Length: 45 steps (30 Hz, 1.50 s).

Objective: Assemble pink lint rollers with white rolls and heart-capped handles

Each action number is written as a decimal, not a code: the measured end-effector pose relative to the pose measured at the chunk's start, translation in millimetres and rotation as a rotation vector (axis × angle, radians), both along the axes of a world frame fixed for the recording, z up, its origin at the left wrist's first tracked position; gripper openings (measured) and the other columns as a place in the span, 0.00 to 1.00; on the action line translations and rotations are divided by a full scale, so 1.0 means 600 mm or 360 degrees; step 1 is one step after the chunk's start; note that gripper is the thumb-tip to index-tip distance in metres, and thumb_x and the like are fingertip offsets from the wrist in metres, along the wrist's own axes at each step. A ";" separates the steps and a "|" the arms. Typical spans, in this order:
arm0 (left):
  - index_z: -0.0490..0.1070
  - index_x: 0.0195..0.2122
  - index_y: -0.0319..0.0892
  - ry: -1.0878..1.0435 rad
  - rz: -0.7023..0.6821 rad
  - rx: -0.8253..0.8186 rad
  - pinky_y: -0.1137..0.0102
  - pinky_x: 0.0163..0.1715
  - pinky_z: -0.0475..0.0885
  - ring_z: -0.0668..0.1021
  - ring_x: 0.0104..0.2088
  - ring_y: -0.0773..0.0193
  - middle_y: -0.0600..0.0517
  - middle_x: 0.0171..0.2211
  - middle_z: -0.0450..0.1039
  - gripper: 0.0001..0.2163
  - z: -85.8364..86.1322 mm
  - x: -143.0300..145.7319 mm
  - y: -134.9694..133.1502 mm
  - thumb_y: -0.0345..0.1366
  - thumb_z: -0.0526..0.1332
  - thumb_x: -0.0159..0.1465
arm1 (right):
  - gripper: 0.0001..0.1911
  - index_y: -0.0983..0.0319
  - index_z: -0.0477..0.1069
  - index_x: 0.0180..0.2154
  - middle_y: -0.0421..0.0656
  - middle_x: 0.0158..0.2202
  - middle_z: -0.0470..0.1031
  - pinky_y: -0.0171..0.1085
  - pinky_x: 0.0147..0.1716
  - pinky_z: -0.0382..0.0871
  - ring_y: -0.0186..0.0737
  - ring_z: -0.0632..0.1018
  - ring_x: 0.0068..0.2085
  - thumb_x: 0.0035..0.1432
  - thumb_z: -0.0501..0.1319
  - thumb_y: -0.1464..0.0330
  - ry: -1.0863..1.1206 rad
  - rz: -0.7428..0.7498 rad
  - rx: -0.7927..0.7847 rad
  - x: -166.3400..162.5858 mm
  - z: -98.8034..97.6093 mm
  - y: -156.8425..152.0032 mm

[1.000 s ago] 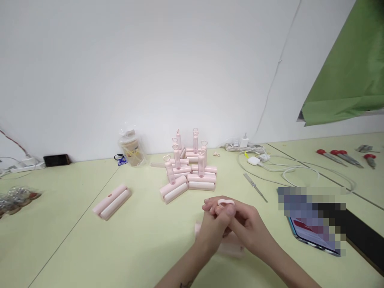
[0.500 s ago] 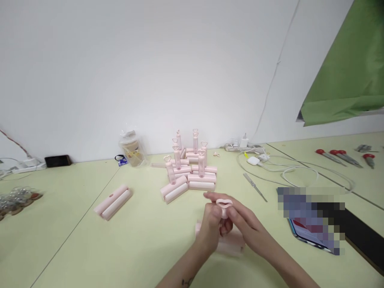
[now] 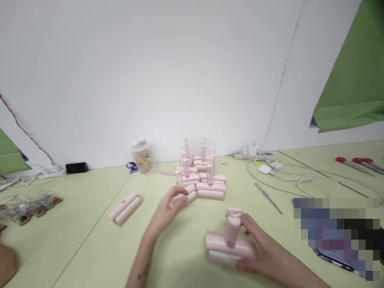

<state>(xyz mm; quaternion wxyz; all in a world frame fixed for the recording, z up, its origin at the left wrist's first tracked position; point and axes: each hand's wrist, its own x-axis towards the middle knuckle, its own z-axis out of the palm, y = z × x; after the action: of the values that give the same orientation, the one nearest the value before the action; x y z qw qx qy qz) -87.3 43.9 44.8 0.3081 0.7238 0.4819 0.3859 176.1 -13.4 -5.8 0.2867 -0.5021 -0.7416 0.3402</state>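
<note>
Pink roller (image 3: 218, 243), lower right of centre, handle (image 3: 233, 235) upright: likely light, stiff, smooth plastic (apt to slip if pinched), best held by its ends, the right grip (image 3: 264, 251) closed round one; left grip (image 3: 166, 212), lower centre, half-curled, fingers parted, apparently holding nothing.
</note>
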 end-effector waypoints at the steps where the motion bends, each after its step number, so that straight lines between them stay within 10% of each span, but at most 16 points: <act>1: 0.66 0.39 0.43 0.0131 0.0330 0.0115 0.65 0.50 0.59 0.69 0.48 0.57 0.49 0.43 0.69 0.13 0.000 -0.039 0.007 0.45 0.50 0.59 | 0.35 0.50 0.62 0.50 0.42 0.52 0.64 0.39 0.47 0.65 0.51 0.67 0.51 0.37 0.69 0.68 -0.0099 0.0040 0.0009 0.006 -0.007 -0.004; 6: 0.63 0.46 0.36 0.0898 0.1305 -0.0124 0.54 0.53 0.54 0.60 0.56 0.43 0.38 0.49 0.65 0.22 -0.045 -0.225 0.025 0.44 0.55 0.52 | 0.23 0.49 0.66 0.46 0.37 0.39 0.71 0.33 0.36 0.67 0.43 0.74 0.38 0.46 0.60 0.71 -0.0287 0.0047 0.0039 0.013 -0.019 -0.003; 11: 0.59 0.50 0.43 0.0883 0.0950 -0.0301 0.61 0.45 0.65 0.70 0.48 0.48 0.44 0.50 0.67 0.25 -0.110 -0.312 -0.002 0.38 0.53 0.49 | 0.19 0.52 0.65 0.45 0.39 0.44 0.66 0.32 0.30 0.67 0.38 0.75 0.32 0.49 0.57 0.68 -0.0356 -0.0148 0.0130 -0.002 -0.014 0.047; 20: 0.63 0.51 0.48 0.0684 0.0315 -0.0369 0.65 0.51 0.61 0.67 0.52 0.55 0.52 0.51 0.67 0.26 -0.107 -0.166 -0.075 0.34 0.55 0.48 | 0.18 0.56 0.63 0.47 0.44 0.47 0.62 0.36 0.25 0.65 0.40 0.75 0.29 0.51 0.56 0.66 -0.0440 -0.0365 0.0425 -0.033 -0.035 0.137; 30: 0.60 0.55 0.53 0.0686 -0.0561 -0.0382 0.63 0.50 0.59 0.67 0.48 0.53 0.52 0.52 0.66 0.30 -0.071 0.040 -0.048 0.31 0.61 0.49 | 0.21 0.64 0.57 0.52 0.51 0.50 0.65 0.36 0.33 0.72 0.37 0.77 0.36 0.62 0.47 0.59 -0.0112 -0.0574 0.0272 0.055 -0.009 0.250; 34: 0.56 0.56 0.48 0.0522 -0.0240 0.0043 0.63 0.50 0.60 0.66 0.51 0.51 0.47 0.53 0.63 0.31 -0.093 0.030 -0.036 0.36 0.62 0.50 | 0.15 0.64 0.63 0.49 0.47 0.47 0.69 0.41 0.36 0.72 0.39 0.75 0.40 0.61 0.54 0.65 -0.0176 -0.0709 0.0269 0.069 -0.026 0.343; 38: 0.56 0.48 0.44 0.0219 0.0539 0.0582 0.62 0.49 0.64 0.69 0.48 0.57 0.47 0.45 0.65 0.15 -0.081 -0.036 0.042 0.40 0.52 0.60 | 0.15 0.63 0.64 0.49 0.46 0.48 0.68 0.45 0.40 0.70 0.42 0.73 0.43 0.60 0.56 0.67 -0.0348 -0.0764 0.0323 0.063 -0.049 0.417; 45: 0.62 0.49 0.41 0.0772 0.0746 0.0312 0.54 0.51 0.61 0.65 0.53 0.52 0.44 0.50 0.64 0.15 -0.084 -0.110 0.262 0.27 0.52 0.60 | 0.15 0.62 0.64 0.49 0.46 0.50 0.67 0.47 0.42 0.68 0.42 0.73 0.45 0.60 0.56 0.67 -0.0660 -0.0721 0.0368 0.048 -0.068 0.473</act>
<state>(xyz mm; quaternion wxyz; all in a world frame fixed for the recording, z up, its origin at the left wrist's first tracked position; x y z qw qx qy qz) -153.6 201.3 -5.7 0.0167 0.6902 0.6549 0.3074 205.1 270.7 -46.6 0.2532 -0.6770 -0.6874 0.0717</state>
